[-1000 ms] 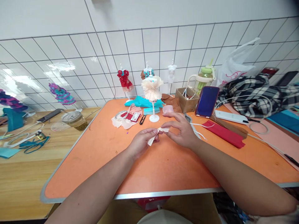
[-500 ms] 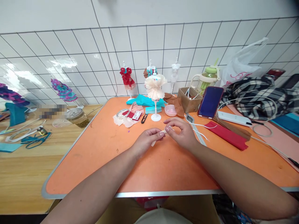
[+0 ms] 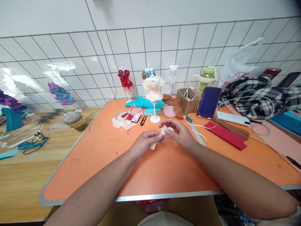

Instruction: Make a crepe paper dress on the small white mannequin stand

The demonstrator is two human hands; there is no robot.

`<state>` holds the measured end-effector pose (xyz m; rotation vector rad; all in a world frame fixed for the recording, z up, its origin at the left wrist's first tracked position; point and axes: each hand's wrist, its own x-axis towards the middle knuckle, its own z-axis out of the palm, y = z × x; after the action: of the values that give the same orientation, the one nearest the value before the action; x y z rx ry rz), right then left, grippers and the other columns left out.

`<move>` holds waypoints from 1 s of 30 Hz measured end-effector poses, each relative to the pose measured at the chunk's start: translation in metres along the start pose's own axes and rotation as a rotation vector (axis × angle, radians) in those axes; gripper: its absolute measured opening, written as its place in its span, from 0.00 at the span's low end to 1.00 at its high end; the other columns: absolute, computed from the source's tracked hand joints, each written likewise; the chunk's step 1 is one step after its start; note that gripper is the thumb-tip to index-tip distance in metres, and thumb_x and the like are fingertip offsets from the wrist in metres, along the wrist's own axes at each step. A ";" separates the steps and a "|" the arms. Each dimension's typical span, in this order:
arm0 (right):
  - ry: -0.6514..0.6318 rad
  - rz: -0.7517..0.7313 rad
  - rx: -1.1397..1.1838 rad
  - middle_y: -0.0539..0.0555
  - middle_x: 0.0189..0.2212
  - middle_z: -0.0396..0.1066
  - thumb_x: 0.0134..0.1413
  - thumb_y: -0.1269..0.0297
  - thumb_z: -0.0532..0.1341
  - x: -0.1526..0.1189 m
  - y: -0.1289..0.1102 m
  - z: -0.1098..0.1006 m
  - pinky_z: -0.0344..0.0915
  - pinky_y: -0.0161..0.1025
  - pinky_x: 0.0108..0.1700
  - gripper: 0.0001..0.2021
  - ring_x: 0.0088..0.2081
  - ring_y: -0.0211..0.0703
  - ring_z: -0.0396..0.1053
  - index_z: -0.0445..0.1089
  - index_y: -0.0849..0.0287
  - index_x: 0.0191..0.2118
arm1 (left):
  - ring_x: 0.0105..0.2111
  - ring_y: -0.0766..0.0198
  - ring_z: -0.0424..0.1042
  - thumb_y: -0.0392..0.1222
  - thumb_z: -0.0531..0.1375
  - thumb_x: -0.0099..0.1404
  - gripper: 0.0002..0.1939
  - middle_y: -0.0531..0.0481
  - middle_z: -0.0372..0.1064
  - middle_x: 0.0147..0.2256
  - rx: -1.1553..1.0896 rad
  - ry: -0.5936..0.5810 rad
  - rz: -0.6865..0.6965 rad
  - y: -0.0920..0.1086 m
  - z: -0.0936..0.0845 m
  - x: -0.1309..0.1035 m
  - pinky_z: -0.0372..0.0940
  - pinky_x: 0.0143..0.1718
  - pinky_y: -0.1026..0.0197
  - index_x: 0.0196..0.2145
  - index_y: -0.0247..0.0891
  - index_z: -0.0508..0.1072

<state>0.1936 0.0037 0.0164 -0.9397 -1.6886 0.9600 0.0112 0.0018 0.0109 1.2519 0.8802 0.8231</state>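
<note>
Above the orange table, both hands pinch a small strip of cream crepe-like paper (image 3: 165, 129). My left hand (image 3: 146, 142) grips it between thumb and fingers, and a short end hangs below them. On the upper part, my right hand (image 3: 179, 133) has its thumb and fingertips closed around the paper. Just beyond the hands stands a small white dress form wearing a cream ruffled dress (image 3: 153, 89). Left of its base lie small black thread snips (image 3: 143, 120) and a white-and-red box (image 3: 136, 118) on cream and pink scraps.
A pink bowl (image 3: 170, 111), cardboard box (image 3: 188, 101) and upright phone (image 3: 209, 102) stand behind my right hand. Red paper (image 3: 225, 135) lies at the right. Behind are a red-dressed form (image 3: 124, 80) and a green-lidded bottle (image 3: 208, 77). A jar (image 3: 75, 121) is at the left.
The cream paper between my hands is spread wider and shows more of its surface. My right fingers have shifted around it. The whole view has moved slightly.
</note>
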 end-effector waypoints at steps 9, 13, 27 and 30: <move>-0.015 0.141 -0.069 0.49 0.26 0.69 0.47 0.57 0.63 0.008 0.007 -0.007 0.63 0.35 0.31 0.10 0.29 0.39 0.66 0.69 0.59 0.30 | 0.26 0.68 0.62 0.60 0.59 0.58 0.24 0.51 0.68 0.26 0.209 -0.033 -0.046 0.002 -0.003 0.002 0.54 0.29 0.65 0.34 0.34 0.77; -0.006 0.119 -0.187 0.49 0.25 0.69 0.48 0.58 0.62 0.008 0.009 -0.008 0.62 0.35 0.31 0.09 0.29 0.38 0.65 0.69 0.59 0.28 | 0.26 0.65 0.64 0.63 0.57 0.57 0.27 0.50 0.70 0.26 0.463 0.016 -0.081 0.004 -0.010 0.003 0.54 0.27 0.65 0.34 0.34 0.78; 0.035 0.296 0.061 0.49 0.26 0.69 0.48 0.57 0.60 0.008 0.008 -0.003 0.67 0.36 0.25 0.10 0.26 0.39 0.68 0.70 0.58 0.34 | 0.23 0.69 0.61 0.57 0.61 0.55 0.20 0.50 0.70 0.26 0.424 0.060 0.012 0.009 -0.005 0.002 0.56 0.25 0.67 0.29 0.34 0.75; 0.027 0.266 0.163 0.52 0.36 0.72 0.49 0.58 0.59 0.009 0.010 -0.002 0.69 0.37 0.30 0.15 0.34 0.41 0.71 0.69 0.56 0.43 | 0.21 0.70 0.59 0.57 0.61 0.54 0.20 0.51 0.69 0.25 0.416 0.091 -0.001 0.008 -0.008 0.002 0.54 0.23 0.67 0.28 0.34 0.74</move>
<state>0.1949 0.0162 0.0109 -1.0789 -1.4608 1.2351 0.0048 0.0079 0.0177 1.5821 1.1661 0.7210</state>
